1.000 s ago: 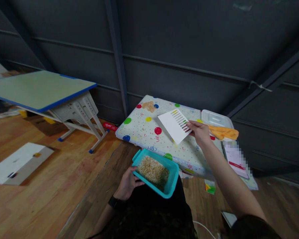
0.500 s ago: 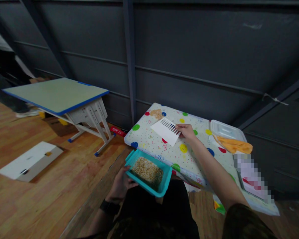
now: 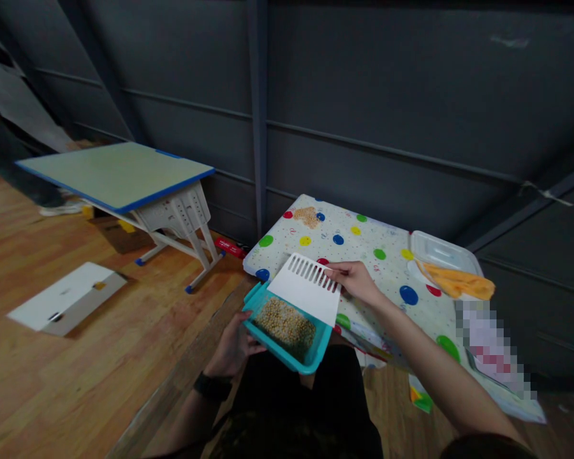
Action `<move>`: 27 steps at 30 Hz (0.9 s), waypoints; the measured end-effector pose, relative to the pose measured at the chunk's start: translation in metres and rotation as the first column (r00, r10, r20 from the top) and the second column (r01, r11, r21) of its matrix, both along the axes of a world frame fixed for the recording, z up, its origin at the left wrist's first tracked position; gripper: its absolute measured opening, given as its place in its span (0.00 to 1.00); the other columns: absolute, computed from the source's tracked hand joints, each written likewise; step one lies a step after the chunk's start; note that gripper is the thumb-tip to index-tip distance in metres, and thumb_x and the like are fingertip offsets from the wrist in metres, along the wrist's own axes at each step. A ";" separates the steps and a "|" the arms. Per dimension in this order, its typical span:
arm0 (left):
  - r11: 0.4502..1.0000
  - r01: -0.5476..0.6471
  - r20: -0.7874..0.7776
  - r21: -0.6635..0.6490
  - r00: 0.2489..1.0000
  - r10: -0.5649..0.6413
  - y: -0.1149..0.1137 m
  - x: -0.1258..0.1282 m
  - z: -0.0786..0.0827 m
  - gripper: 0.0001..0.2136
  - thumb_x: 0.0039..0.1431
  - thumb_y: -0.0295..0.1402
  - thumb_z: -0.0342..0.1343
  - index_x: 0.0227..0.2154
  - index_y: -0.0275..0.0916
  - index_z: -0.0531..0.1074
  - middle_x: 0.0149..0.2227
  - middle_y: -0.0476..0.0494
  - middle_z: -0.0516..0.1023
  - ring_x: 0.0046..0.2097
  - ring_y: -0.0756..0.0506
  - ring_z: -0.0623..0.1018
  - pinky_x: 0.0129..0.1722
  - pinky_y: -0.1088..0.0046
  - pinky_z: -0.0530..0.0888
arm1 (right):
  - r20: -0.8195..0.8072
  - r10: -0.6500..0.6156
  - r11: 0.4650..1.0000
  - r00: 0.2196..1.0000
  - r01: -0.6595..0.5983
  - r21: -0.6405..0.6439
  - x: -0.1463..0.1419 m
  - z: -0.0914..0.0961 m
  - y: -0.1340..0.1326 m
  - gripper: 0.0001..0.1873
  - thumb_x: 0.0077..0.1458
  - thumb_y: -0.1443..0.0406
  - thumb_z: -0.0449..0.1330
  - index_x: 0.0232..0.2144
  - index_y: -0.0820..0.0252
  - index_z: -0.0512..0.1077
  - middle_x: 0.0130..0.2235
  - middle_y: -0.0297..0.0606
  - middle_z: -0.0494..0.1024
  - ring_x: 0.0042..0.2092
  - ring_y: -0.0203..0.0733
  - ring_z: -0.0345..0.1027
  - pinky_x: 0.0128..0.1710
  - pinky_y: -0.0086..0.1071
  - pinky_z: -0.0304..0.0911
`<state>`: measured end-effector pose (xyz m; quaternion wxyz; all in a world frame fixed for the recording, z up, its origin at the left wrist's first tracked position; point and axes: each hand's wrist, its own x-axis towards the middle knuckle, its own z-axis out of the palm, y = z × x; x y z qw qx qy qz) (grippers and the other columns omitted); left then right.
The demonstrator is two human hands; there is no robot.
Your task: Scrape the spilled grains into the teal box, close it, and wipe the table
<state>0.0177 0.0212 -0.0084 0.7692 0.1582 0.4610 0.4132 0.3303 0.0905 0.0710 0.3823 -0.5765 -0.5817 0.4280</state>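
Observation:
My left hand [image 3: 234, 344] grips the left side of a turquoise tray [image 3: 310, 363], held over my lap at the table's front edge. Inside the tray lie many small, round, pale yellow beans [image 3: 286, 324], which look like soybeans. In my right hand [image 3: 356, 280], closed on its right edge, is a flat white slotted scoop [image 3: 299, 290]. Its slots face away from me, and its solid near edge overlaps the tray's far rim. A small pile of the same-coloured beans [image 3: 309, 217] rests at the far left of the table.
A balloon-print cloth covers the table [image 3: 387, 280]. On its right are a clear plastic container [image 3: 444, 252], an orange cloth [image 3: 459, 280] and a blurred-out item [image 3: 492, 350]. A desk [image 3: 119, 175] and a white box [image 3: 67, 298] stand left. Someone's leg [image 3: 23, 166] shows far left.
My right hand has drawn the white scoop back from near the bean pile to above the tray's far edge. The tray stays in my left hand, almost unmoved.

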 end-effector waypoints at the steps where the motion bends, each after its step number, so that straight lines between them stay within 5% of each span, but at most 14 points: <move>1: 1.000 -0.003 0.001 0.001 1.000 0.003 0.000 0.000 0.001 0.10 0.59 0.39 0.56 0.41 0.44 0.66 0.32 0.50 0.77 0.28 0.45 0.79 0.30 0.65 0.79 | 0.005 0.009 1.000 1.000 -0.009 0.005 -0.001 0.003 -0.001 0.25 0.48 0.50 0.68 0.41 0.61 0.84 0.32 0.44 0.84 0.28 0.41 0.71 0.26 0.32 0.65; 5: 1.000 0.001 -0.021 -0.002 1.000 -0.001 0.001 -0.002 -0.002 0.11 0.60 0.40 0.56 0.42 0.44 0.66 0.33 0.50 0.77 0.29 0.44 0.79 0.30 0.64 0.78 | -0.052 -0.140 0.990 0.989 0.141 0.022 0.003 0.013 0.021 0.26 0.46 0.49 0.68 0.41 0.61 0.84 0.32 0.44 0.83 0.28 0.42 0.72 0.23 0.31 0.65; 10: 1.000 -0.026 -0.015 0.012 1.000 0.027 0.003 -0.013 -0.013 0.13 0.59 0.40 0.57 0.45 0.43 0.68 0.39 0.46 0.80 0.32 0.42 0.81 0.33 0.60 0.78 | -0.139 -0.365 0.924 0.921 0.376 0.067 0.015 0.011 0.085 0.25 0.46 0.53 0.66 0.41 0.65 0.82 0.31 0.44 0.82 0.28 0.42 0.72 0.24 0.33 0.67; 15: 0.998 -0.057 -0.009 -0.013 0.998 0.056 0.006 -0.024 -0.017 0.11 0.58 0.39 0.58 0.43 0.45 0.70 0.37 0.44 0.82 0.34 0.39 0.82 0.34 0.59 0.80 | -0.026 -0.396 0.911 0.918 0.396 0.114 0.024 -0.002 0.127 0.21 0.47 0.54 0.64 0.36 0.65 0.82 0.27 0.41 0.80 0.25 0.40 0.70 0.24 0.32 0.65; 21: 0.997 -0.074 -0.003 -0.025 0.997 0.074 0.004 -0.024 0.001 0.07 0.62 0.36 0.54 0.41 0.43 0.70 0.33 0.45 0.82 0.29 0.41 0.81 0.31 0.62 0.79 | 0.103 -0.221 0.972 0.970 0.210 0.104 0.028 -0.016 0.120 0.18 0.45 0.57 0.66 0.35 0.65 0.84 0.25 0.38 0.79 0.25 0.37 0.66 0.26 0.31 0.62; 27: 0.996 -0.086 -0.007 -0.006 0.996 0.086 0.001 -0.021 0.011 0.10 0.61 0.35 0.55 0.44 0.41 0.68 0.32 0.47 0.81 0.28 0.44 0.80 0.32 0.64 0.78 | 0.036 -0.039 0.994 0.999 0.035 0.101 0.016 -0.021 0.072 0.22 0.44 0.52 0.68 0.35 0.64 0.85 0.31 0.40 0.83 0.29 0.40 0.69 0.33 0.34 0.65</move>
